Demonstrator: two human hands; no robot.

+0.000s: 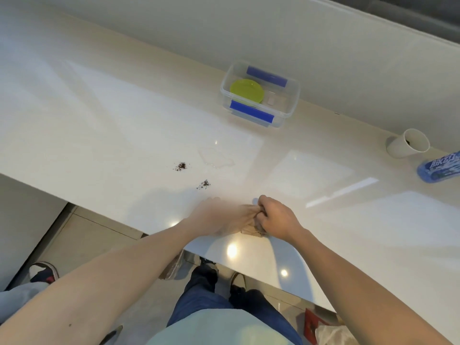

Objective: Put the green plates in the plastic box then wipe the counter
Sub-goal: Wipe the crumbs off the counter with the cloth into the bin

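Green plates (246, 91) lie inside the plastic box (293, 95); wiping is in hand. My right hand (276, 217) and blurred left hand (221, 217) bunch a brownish cloth (251, 231) at the counter (124, 120) edge; next, sweep toward the crumbs (181, 166).

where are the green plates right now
In the head view, the green plates lie inside the plastic box at the counter's far side, right of centre.
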